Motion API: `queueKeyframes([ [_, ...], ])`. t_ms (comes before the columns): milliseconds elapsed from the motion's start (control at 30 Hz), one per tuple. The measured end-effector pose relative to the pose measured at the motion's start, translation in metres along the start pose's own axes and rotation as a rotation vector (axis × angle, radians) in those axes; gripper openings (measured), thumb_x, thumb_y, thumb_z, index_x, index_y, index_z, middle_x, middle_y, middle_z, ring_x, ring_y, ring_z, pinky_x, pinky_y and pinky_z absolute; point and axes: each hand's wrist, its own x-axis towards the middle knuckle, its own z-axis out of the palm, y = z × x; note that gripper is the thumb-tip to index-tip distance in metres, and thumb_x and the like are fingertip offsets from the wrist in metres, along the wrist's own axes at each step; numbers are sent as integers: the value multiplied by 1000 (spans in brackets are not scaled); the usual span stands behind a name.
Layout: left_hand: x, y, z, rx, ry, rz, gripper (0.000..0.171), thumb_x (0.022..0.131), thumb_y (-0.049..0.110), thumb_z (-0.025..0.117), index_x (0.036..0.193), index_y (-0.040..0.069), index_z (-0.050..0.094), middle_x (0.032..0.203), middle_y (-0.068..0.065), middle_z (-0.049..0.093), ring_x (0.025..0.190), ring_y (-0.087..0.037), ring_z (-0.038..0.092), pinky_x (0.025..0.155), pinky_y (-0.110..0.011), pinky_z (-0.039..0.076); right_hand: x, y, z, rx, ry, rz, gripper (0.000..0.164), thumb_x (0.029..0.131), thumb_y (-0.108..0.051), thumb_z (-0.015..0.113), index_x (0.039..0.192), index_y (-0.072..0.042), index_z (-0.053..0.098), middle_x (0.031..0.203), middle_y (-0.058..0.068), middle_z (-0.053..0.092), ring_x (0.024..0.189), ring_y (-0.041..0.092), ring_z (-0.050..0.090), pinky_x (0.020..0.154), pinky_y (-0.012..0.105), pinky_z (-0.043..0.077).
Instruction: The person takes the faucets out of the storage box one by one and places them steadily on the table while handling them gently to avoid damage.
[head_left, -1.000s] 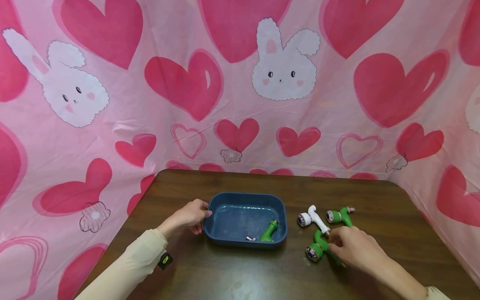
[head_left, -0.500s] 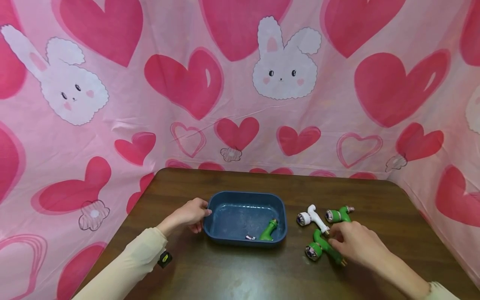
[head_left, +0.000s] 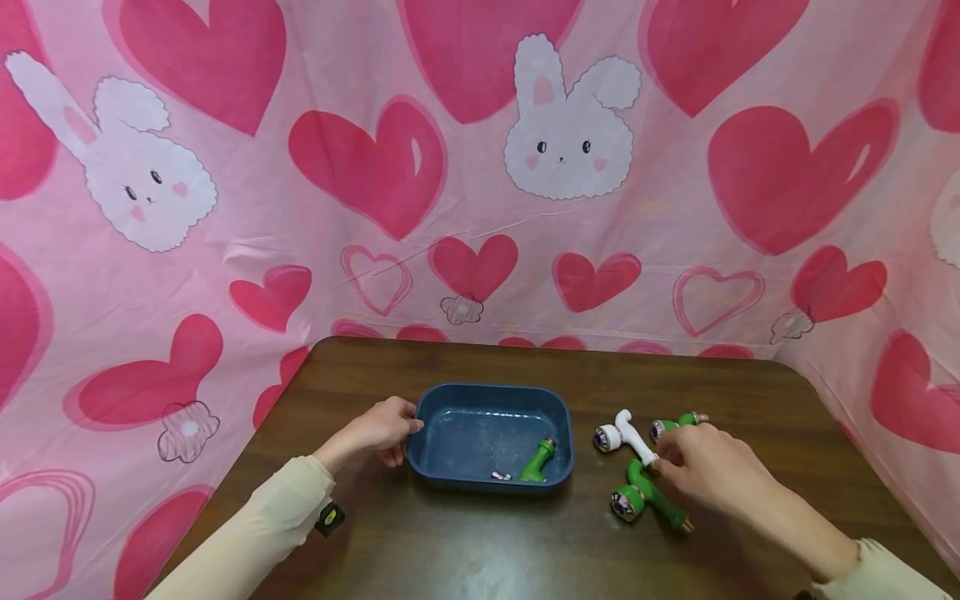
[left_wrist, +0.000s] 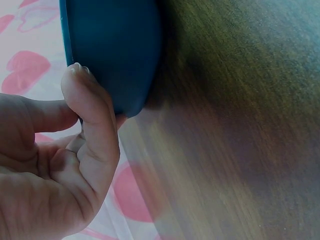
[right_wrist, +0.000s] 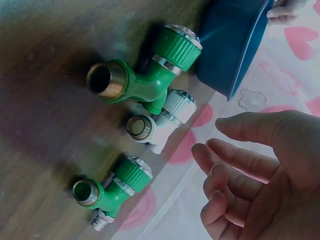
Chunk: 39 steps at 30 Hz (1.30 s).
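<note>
My left hand grips the left end of a dark blue plastic basin, with a finger bent at its rim in the left wrist view. Inside the basin lie a green tap and a small shiny piece. Over the table's right side hovers my right hand, its fingers loosely bent; the right wrist view shows nothing between them. Below it are a near green tap, a white tap and a far green tap. In the head view the hand partly hides the far one.
Everything stands on a dark brown wooden table. Behind and beside it hangs a pink cloth with hearts and rabbits. A small dark device is at my left wrist.
My right hand has moved back from the near green tap, which is now uncovered, toward the far green tap, covering part of it. The left hand and the basin have stayed put.
</note>
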Motion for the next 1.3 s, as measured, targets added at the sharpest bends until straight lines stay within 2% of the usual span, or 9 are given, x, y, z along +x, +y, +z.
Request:
queueKeyframes([
  [200,0,-1,0,-5,-2,-1,38,108,9,59,141,-10,54,64,-14,63,45,-16,58,47,-32,58,4,-2,-5,-24,20,-26,8,87,-19,79,87,-26,75,66,-18,56,69,12,52,50,37,41],
  [333,1,-2,1,-5,-3,-2,41,108,9,59,143,-10,52,64,-15,63,45,-17,58,48,-32,59,8,-5,-10,-2,9,-10,7,87,-17,78,93,-19,77,72,-14,62,67,12,53,50,36,43],
  [433,1,-3,0,-6,-1,-4,42,108,9,59,144,-10,52,65,-15,63,45,-17,59,48,-32,59,10,-6,-14,24,3,6,13,88,-16,78,101,-11,77,76,-10,65,64,12,53,50,35,44],
  [500,1,-3,0,-9,-1,-3,40,108,9,59,143,-10,53,65,-15,64,45,-17,59,48,-32,59,11,-6,-16,30,2,11,15,89,-16,77,102,-9,78,76,-10,64,63,12,52,51,35,44],
  [1067,1,-1,0,-21,-1,1,33,107,9,60,136,-9,59,64,-14,63,45,-17,59,47,-31,58,21,-9,-26,-36,33,-47,6,89,-20,78,95,-18,76,76,-14,60,67,9,55,52,37,46],
  [1300,1,-1,-1,-11,-8,8,25,108,8,60,128,-6,63,65,-16,63,45,-17,59,48,-33,59,27,-11,-32,-59,28,-71,10,89,-19,79,98,-16,77,80,-10,63,69,11,57,52,38,48],
])
